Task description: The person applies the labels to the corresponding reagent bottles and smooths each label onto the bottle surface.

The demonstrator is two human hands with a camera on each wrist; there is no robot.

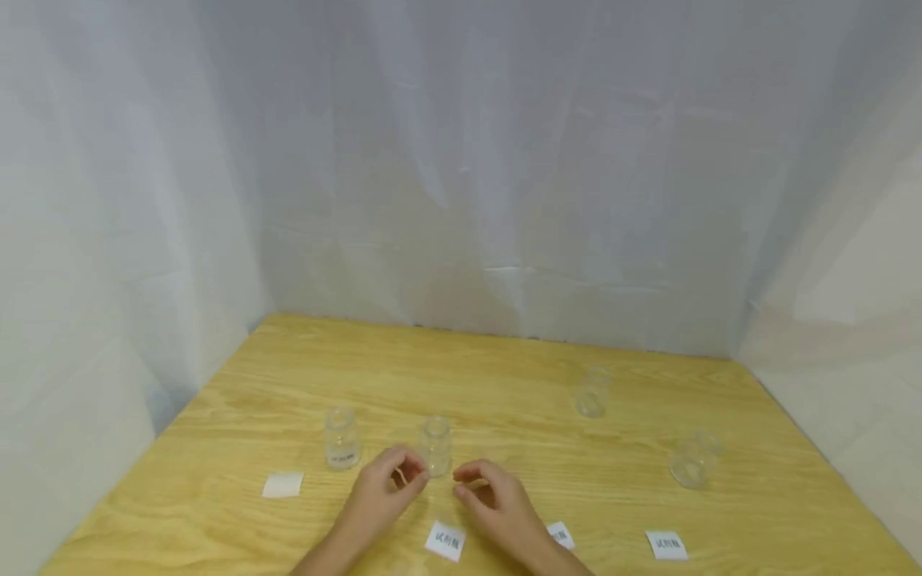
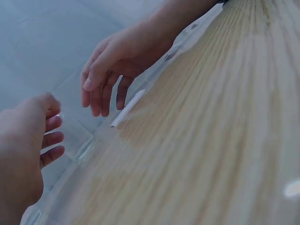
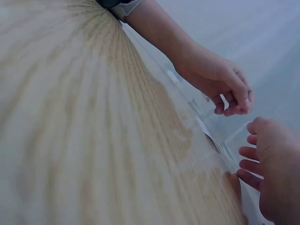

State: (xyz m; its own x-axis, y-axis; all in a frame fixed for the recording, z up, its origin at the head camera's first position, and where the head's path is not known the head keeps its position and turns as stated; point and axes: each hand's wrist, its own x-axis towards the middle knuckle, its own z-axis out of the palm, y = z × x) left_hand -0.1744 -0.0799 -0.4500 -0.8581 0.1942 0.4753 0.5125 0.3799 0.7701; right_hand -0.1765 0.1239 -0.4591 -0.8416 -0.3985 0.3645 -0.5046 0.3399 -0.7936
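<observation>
A clear glass bottle (image 1: 435,452) stands upright on the table, between and just beyond both hands. My left hand (image 1: 385,490) is at its left side, thumb and fingertips bent loosely toward each other. On the other side, my right hand (image 1: 500,508) hovers with relaxed, slightly bent fingers and nothing between them. In the left wrist view, the bottle (image 2: 77,138) shows faintly behind the left fingers. A white card with printed characters (image 1: 445,541) lies between the forearms.
Left of the hands is another upright clear bottle (image 1: 342,440) with dark print near its base, beside a blank white card (image 1: 283,485). To the right, two tilted-looking clear bottles (image 1: 695,460) rest on the wooden table (image 1: 432,360). Printed cards (image 1: 667,546) lie near the front.
</observation>
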